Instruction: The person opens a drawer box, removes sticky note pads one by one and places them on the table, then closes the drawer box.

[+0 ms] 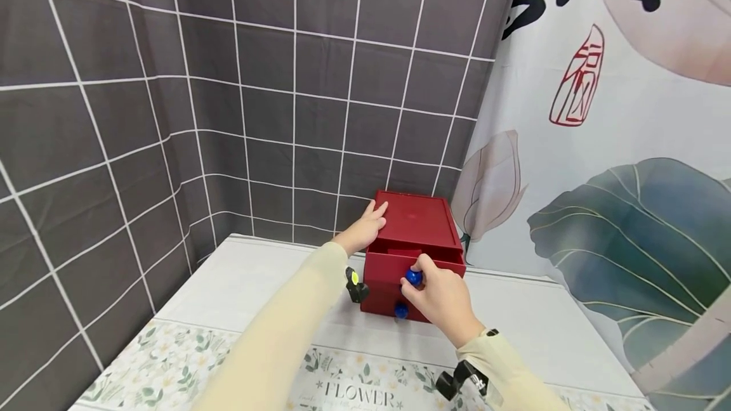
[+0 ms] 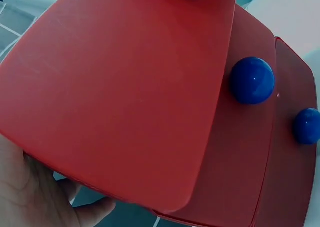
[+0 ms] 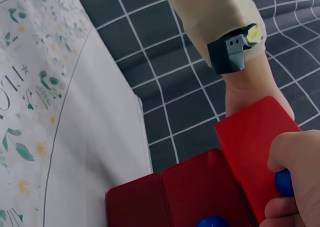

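A small red drawer cabinet (image 1: 417, 217) with blue round knobs stands against the back curtain. Its top drawer (image 1: 381, 271) is pulled partly out, and the front juts past the drawers below in the left wrist view. My right hand (image 1: 444, 297) pinches the top blue knob (image 1: 414, 278) between thumb and fingers. At the cabinet's left upper edge, my left hand (image 1: 365, 231) rests with fingers extended. Two lower drawer fronts show in the left wrist view, with a middle knob (image 2: 252, 80) and a bottom knob (image 2: 306, 126). The drawer's contents are hidden.
The cabinet stands on a white tabletop (image 1: 274, 281) covered at the front by a floral cloth (image 1: 183, 351) printed with "FLOWER". A dark grid curtain (image 1: 268, 106) hangs behind and to the left. On the right hangs a white cloth (image 1: 514, 208) with leaf prints.
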A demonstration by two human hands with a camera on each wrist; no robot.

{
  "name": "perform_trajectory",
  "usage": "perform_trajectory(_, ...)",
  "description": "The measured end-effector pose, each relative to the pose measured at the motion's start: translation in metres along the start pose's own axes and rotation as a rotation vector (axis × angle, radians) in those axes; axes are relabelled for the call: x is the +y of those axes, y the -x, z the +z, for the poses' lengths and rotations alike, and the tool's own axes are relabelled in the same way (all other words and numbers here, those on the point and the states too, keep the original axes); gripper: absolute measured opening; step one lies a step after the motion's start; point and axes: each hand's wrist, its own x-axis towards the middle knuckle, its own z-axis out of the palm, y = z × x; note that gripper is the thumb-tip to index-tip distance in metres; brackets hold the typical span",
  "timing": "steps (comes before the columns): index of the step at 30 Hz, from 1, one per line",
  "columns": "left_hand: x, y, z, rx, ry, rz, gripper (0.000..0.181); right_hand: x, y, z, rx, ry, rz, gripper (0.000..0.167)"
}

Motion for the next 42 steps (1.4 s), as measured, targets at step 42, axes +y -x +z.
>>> perform_trajectory(42, 0.0012, -0.0006, 0.0017, 0.023, -0.005, 0.004, 0.055, -0.0095, 0.0102, -0.0097, 0.011, 0.017, -0.017, 0.032)
